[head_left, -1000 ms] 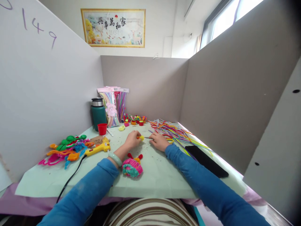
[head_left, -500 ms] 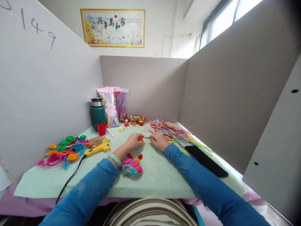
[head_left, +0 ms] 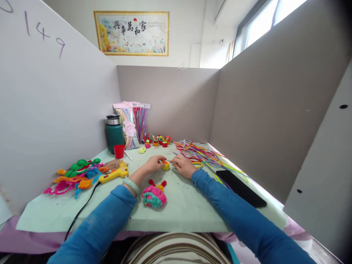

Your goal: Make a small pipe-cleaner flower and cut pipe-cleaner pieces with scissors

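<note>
Near the middle of the table, my left hand (head_left: 154, 164) pinches a small fuzzy yellow-and-orange pipe-cleaner piece (head_left: 165, 166) at its fingertips. From the right, my right hand (head_left: 183, 167) comes close to it, fingers closed around a thin metal tool. Only a short dark tip of that tool shows, by the top of the piece; its kind is hidden. A yellow loop (head_left: 198, 165) lies beside my right wrist. Nearer to me sits a pink-and-teal fuzzy pipe-cleaner figure (head_left: 154, 196) with red-tipped feelers.
At left are a yellow glue gun (head_left: 114, 175) with a black cord and a colourful pipe-cleaner heap (head_left: 79, 174). Behind stand a red cup (head_left: 119, 151), a green bottle (head_left: 114, 135) and bagged pipe cleaners (head_left: 131, 126). Loose pipe cleaners (head_left: 203, 152) and a black phone (head_left: 242, 187) lie right.
My left hand has shifted slightly left and the yellow-and-orange piece now shows more fully. My right fingers have moved left towards it, and less of the metal tool shows.
</note>
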The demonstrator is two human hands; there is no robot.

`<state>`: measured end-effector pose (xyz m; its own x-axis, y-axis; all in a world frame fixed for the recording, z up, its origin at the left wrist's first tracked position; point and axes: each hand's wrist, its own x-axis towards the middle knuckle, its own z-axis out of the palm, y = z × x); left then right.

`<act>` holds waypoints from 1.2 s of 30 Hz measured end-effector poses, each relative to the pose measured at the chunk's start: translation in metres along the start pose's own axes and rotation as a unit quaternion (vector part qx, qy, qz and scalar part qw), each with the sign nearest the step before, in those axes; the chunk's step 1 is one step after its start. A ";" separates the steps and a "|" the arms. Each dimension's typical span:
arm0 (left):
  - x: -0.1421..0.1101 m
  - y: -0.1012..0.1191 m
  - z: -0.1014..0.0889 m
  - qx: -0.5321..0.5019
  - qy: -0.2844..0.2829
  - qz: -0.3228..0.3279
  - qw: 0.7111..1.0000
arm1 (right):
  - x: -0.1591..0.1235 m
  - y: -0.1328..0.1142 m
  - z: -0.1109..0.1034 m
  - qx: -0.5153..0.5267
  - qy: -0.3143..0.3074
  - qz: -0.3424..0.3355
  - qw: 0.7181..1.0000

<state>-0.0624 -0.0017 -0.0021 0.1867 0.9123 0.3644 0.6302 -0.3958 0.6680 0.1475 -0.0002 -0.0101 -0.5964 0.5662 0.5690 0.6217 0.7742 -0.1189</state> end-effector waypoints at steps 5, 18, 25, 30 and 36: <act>-0.002 0.005 0.001 0.038 0.003 0.010 0.999 | 0.000 0.002 0.001 -0.001 -0.001 0.007 1.000; -0.014 0.017 -0.007 -0.356 -0.053 -0.176 0.916 | -0.002 0.017 -0.010 -0.033 0.010 0.049 0.998; -0.007 0.013 -0.002 0.036 0.031 -0.078 0.996 | -0.009 0.052 -0.032 -0.153 -0.168 0.214 0.950; -0.004 0.007 0.000 0.112 0.012 -0.059 0.992 | -0.009 0.057 -0.027 -0.148 -0.179 0.184 0.955; -0.006 0.006 -0.003 0.132 0.015 -0.089 0.987 | -0.009 0.056 -0.020 -0.129 -0.156 0.156 0.967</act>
<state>-0.0619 -0.0103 0.0015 0.0362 0.9597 0.2786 0.8267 -0.1854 0.5312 0.1974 0.0322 -0.0055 -0.4590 0.8497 0.2596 0.8777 0.4790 -0.0158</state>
